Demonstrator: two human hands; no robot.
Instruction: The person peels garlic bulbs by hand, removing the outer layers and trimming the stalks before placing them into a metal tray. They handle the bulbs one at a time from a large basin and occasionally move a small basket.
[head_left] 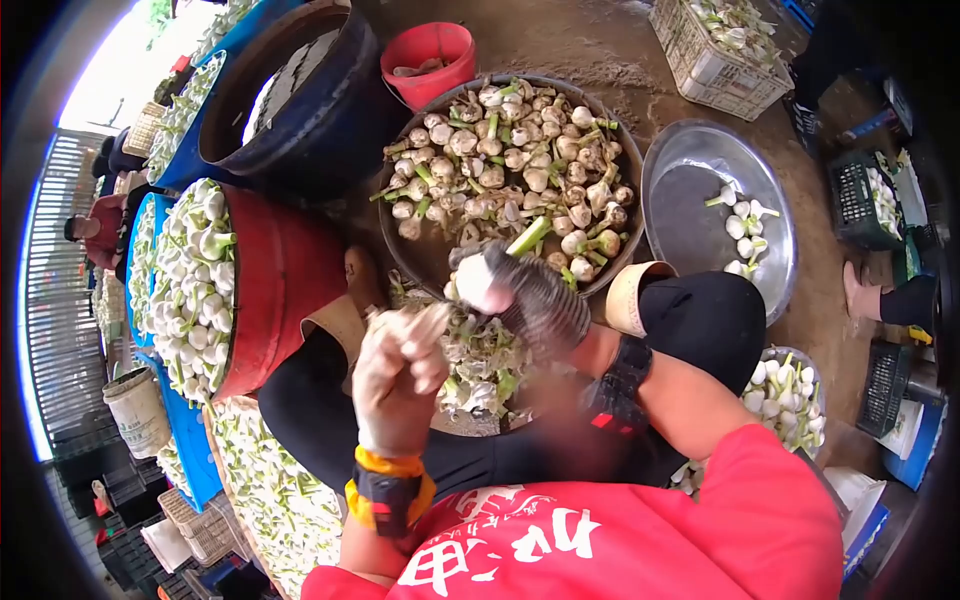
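My right hand (pixel 535 305), in a dark striped glove, is wrapped round a garlic bulb (pixel 482 285) whose green stem (pixel 530 236) points up and away. Just left of it is my left hand (pixel 402 365), in a pale glove, its fingers bent together; whatever they hold, if anything, is too blurred to make out. Both hands are over a heap of peeled skins (pixel 478 375) between my legs. Beyond them stands a wide round pan (pixel 634 165) full of unpeeled garlic bulbs (pixel 535 180). A few white bulbs (pixel 740 225) lie in a metal basin (pixel 680 180) at its right.
A red tub (pixel 275 290) heaped with white garlic stands at left, below a dark blue barrel (pixel 300 130). A red bucket (pixel 430 55) is behind the pan. At lower right sits another garlic-filled basin (pixel 818 400). Other people (pixel 100 230) are at the far left and right edge.
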